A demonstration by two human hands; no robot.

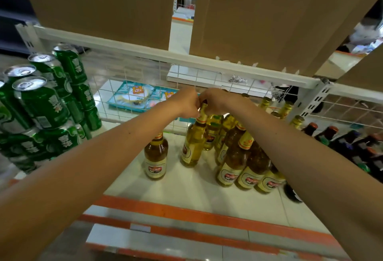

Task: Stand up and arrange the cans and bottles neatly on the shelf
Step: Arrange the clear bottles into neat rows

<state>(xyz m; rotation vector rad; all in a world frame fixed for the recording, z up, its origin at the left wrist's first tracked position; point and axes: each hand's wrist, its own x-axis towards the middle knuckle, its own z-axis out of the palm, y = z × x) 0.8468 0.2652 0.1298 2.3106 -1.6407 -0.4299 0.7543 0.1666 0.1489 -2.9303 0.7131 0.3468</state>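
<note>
I see left hand (pixel 186 103), right hand (pixel 216 100) both curled round cap end of tilted yellow bottle (pixel 193 142), its base on shelf (pixel 186 188) below hands. Other yellow bottles (pixel 234 157) below right hand. Green cans (pixel 41 103) well left of left hand.

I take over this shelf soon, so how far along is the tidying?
Done: the green cans stand stacked at the left. In hand: the left hand and right hand pinch the top of one yellow bottle. Left: a lone bottle stands apart from the crowded yellow cluster, which probably needs straightening into rows.
</note>
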